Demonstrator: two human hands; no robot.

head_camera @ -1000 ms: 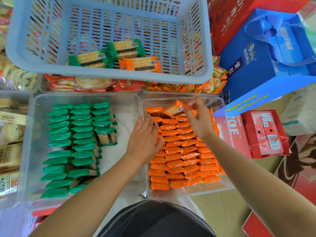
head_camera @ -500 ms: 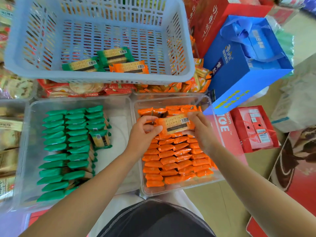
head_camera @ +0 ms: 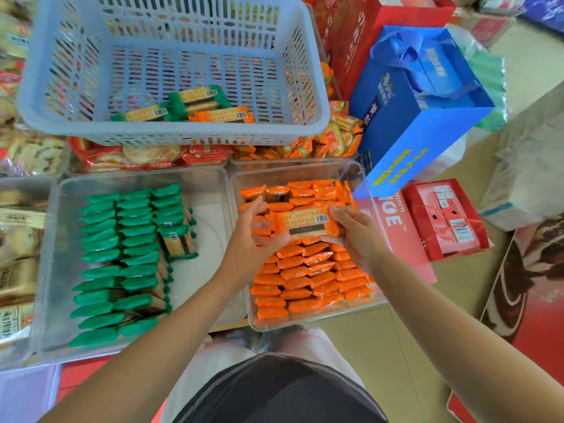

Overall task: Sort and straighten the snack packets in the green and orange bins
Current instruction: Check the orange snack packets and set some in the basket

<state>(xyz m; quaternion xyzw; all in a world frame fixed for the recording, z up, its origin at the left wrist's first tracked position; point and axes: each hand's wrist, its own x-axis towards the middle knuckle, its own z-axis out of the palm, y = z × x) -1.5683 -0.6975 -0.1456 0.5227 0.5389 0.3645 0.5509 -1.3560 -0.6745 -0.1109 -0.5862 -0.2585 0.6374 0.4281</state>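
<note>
- Left hand (head_camera: 254, 239) and right hand (head_camera: 351, 230) each pinch an end of one orange packet (head_camera: 305, 222), held flat above the orange bin (head_camera: 308, 322).
- Green bin (head_camera: 210, 184) sits just beside, at its left edge.

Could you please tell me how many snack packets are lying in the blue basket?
3: one green packet at the front left, a second green packet behind it in the middle, and an orange packet at the front right. The basket's near wall could hide more.

I see blue gift bag (head_camera: 406, 126) at right, red handled carton (head_camera: 448, 218) just below it, round rice cracker packets (head_camera: 146, 154) beneath slotted grey-blue basket (head_camera: 213, 133).
</note>
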